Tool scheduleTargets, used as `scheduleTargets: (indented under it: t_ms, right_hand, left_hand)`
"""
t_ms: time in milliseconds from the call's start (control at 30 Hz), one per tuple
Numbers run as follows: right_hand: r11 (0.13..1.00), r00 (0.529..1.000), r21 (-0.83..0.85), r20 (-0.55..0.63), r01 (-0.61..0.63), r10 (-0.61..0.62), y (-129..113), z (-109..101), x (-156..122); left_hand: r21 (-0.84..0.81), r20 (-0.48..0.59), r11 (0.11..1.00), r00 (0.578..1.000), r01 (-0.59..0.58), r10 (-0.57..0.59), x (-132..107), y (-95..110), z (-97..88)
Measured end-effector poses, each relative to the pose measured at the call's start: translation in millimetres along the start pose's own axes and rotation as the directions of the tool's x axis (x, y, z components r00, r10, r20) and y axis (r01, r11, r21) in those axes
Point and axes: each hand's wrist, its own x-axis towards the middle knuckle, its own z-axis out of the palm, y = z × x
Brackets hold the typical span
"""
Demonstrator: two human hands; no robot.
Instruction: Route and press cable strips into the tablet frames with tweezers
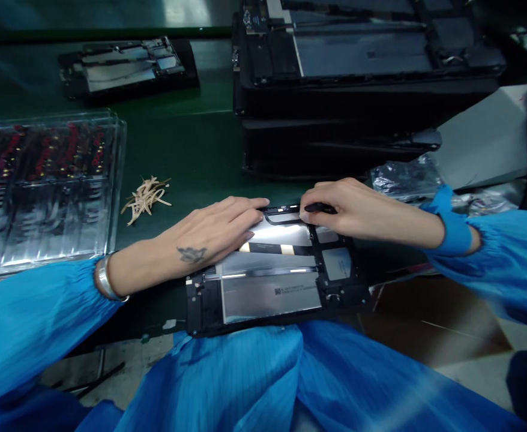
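An opened tablet with silvery battery cells and a black frame lies at the front edge of the green table. My left hand rests flat across its left and far part, fingers stretched toward the far edge. Over the far right part, my right hand is closed in a pinch around a small black object; its kind is not clear. The fingertips of that hand are at the tablet's far rim, beside a thin dark strip. My left fingers cover some of the frame beneath them.
A stack of opened tablets stands at the back right. Another opened device lies at the back left. A clear plastic tray with circuit boards is at the left, beside a pile of pale strips. Plastic bags lie at the right.
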Motion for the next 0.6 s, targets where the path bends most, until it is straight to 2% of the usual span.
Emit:
scheduleTargets:
  t_ms: [333,600]
  right_hand:
    - [1.000,1.000,-0.002,0.005,0.006,-0.006,-0.8,-0.6,-0.2]
    - [0.997,1.000,0.077,0.007,-0.007,0.006,5.9,0.3,-4.6]
  left_hand:
    - [0.072,0.015,0.995,0.998,-0.065,0.064,5.4,5.0,-5.9]
    - [0.245,0.015,0.952,0.982,-0.185,0.187,4.5,3.3,-8.0]
